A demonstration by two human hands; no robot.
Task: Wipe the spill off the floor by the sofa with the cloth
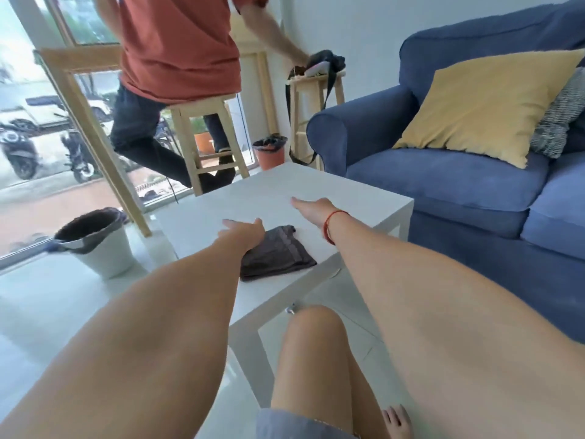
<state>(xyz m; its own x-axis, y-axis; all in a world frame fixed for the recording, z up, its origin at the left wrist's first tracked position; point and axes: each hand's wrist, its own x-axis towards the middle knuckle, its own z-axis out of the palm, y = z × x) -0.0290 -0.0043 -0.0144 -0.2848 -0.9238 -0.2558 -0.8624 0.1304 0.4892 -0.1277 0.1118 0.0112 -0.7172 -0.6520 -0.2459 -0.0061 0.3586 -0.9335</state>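
Note:
A folded dark grey cloth (278, 253) lies on the near part of the white coffee table (364, 201). My left hand (245, 231) is stretched flat over the table, fingers apart, its wrist at the cloth's far left corner. My right hand (311, 207) reaches out past the cloth to the right, fingers extended, holding nothing; a red string sits on its wrist. The blue sofa (443, 172) stands right of the table. I see no spill on the pale floor (335, 299) between table and sofa.
A person in a rust shirt (177, 42) sits on a wooden stool (205, 137) behind the table. A white bin with a dark liner (98, 245) stands at the left. A yellow cushion (484, 103) lies on the sofa. My bare knee (313, 343) is below the table edge.

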